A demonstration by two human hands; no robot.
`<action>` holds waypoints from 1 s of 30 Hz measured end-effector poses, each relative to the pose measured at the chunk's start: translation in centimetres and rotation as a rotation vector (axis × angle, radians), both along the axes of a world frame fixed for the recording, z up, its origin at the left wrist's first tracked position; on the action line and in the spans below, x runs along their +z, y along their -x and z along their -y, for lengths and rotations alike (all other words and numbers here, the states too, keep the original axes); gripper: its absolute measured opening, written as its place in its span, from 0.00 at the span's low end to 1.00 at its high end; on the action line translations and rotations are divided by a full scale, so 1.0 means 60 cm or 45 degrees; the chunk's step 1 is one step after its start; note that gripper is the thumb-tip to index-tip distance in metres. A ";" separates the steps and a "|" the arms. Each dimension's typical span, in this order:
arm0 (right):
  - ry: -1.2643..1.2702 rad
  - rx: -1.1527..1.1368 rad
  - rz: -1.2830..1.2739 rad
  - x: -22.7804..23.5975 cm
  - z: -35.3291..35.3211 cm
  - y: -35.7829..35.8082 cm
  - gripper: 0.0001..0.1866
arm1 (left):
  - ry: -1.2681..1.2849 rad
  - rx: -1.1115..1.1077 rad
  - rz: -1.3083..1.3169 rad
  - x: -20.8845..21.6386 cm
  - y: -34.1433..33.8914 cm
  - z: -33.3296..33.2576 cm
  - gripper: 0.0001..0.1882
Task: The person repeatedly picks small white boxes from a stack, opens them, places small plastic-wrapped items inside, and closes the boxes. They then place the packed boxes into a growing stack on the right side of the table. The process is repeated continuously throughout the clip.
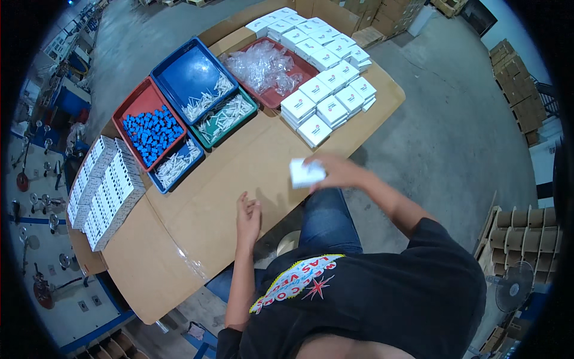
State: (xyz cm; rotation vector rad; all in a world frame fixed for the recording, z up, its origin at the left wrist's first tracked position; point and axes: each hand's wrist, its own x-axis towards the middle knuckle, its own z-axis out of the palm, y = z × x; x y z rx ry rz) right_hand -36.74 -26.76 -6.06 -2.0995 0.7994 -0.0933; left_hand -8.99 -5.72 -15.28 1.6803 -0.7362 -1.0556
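Observation:
Held in my right hand (pixel 336 172) is a small white box (pixel 304 174), just above the table's near edge and slightly blurred. My left hand (pixel 249 220) rests by the cardboard-covered tabletop (pixel 209 197) with its fingers loosely apart and nothing in them. Beyond the right hand stand several stacks of similar white boxes (pixel 315 128), running back to the far end of the table.
A red tray (pixel 160 91) holds blue plastic parts; the blue tray (pixel 185 57), green tray (pixel 257 109) and lower blue tray (pixel 162 190) hold white pieces. Clear plastic bits (pixel 263 64) fill another red tray. Rows of white blocks (pixel 116 194) stand at left.

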 end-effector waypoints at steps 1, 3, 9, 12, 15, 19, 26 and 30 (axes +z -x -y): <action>0.218 -0.199 0.051 -0.023 0.037 0.029 0.42 | 0.016 0.012 0.190 -0.016 -0.014 -0.007 0.30; 0.539 -0.573 0.094 -0.055 0.132 0.086 0.38 | 0.044 0.040 0.570 -0.063 -0.041 -0.032 0.28; 0.869 -1.314 0.056 -0.094 0.355 0.211 0.39 | 0.147 -0.054 1.188 -0.054 -0.005 -0.054 0.21; 0.909 -1.423 -0.067 -0.094 0.400 0.211 0.40 | 0.075 -0.057 1.270 -0.040 0.004 -0.047 0.21; 0.882 -1.356 -0.126 -0.117 0.409 0.197 0.41 | 0.087 -0.052 1.280 -0.038 0.005 -0.047 0.20; 0.868 -1.289 -0.016 -0.141 0.420 0.188 0.41 | 0.081 -0.030 1.295 -0.037 0.003 -0.049 0.19; 0.547 -1.698 0.203 -0.199 0.490 0.220 0.36 | 0.083 -0.033 1.302 -0.038 0.008 -0.045 0.19; 0.377 -1.580 0.178 -0.199 0.484 0.208 0.38 | 0.068 -0.035 1.324 -0.038 0.007 -0.046 0.19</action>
